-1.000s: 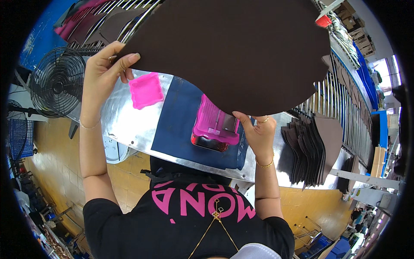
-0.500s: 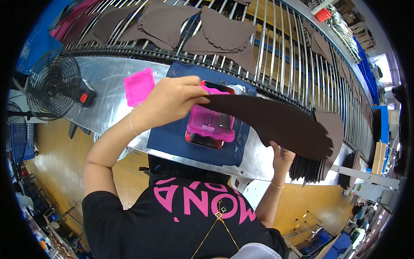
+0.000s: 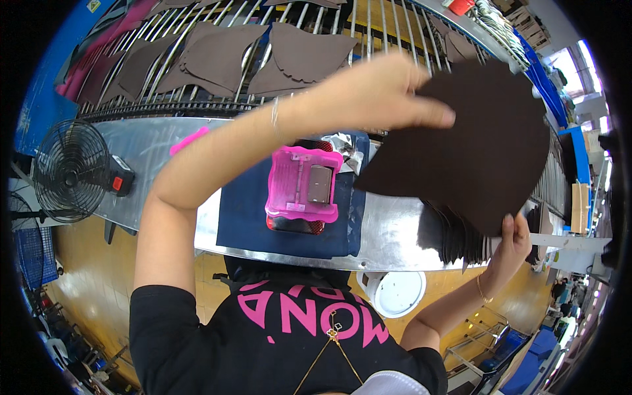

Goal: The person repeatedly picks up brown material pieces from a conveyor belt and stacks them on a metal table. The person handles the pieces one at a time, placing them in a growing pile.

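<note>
A large dark brown cut piece of flat sheet material is held up at the right, above the table edge. My left hand reaches across to its upper left side, thumb over the front face and fingers partly hidden behind; it is slightly blurred. Low on the piece, my right hand pinches the bottom corner between thumb and fingers. Beneath the piece, a stack of similar dark brown pieces overhangs the table's near edge.
On a blue mat stands a pink wavy-edged tray holding a small metallic block. A black fan stands left. Beyond the metal table, a rack of metal bars carries several brown pieces. A white bucket sits below.
The brown piece has swung up and to the right, turning its broad face into view. Both hands have moved right with it, the left one also higher. The view has shifted slightly.
</note>
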A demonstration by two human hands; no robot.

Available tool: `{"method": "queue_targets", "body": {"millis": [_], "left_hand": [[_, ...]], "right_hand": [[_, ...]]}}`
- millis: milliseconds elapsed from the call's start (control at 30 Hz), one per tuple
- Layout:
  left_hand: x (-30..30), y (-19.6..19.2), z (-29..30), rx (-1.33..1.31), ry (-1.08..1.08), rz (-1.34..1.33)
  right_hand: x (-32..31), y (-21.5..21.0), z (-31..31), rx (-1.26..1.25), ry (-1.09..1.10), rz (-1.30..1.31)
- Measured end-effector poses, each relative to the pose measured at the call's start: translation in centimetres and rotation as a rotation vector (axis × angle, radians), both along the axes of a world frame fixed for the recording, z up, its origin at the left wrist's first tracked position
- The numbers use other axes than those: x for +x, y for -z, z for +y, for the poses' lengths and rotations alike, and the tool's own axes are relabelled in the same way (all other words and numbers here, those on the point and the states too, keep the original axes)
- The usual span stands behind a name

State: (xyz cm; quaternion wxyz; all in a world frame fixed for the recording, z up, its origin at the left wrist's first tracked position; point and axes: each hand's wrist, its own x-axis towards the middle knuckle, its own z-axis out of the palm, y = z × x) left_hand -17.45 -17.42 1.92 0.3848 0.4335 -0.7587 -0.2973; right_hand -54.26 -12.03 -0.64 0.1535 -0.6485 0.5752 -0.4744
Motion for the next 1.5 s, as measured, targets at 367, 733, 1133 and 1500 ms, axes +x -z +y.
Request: {"method": "queue_targets", "body": {"millis": [367, 733, 1133, 1500], "left_hand": [[9.1, 9.9, -9.0, 0.438, -0.263, 0.777], [11.5, 22.6, -13.0, 0.641, -0.576, 1.004], [14.3, 17.7, -6.8, 0.781, -0.539, 0.540], [7.4, 8.5, -1.1, 0.500, -0.013, 0.330]], "right_hand": [[-6.6, 3.4, -1.1, 0.077, 0.492, 0.365], [-12.1, 8.8, -0.2, 0.442, 0.781, 0.561], [-9.8, 7.2, -0.8, 0.428, 0.900, 0.781], [-1.8, 0.0, -0.3, -0.074, 0.528, 0.050]]}}
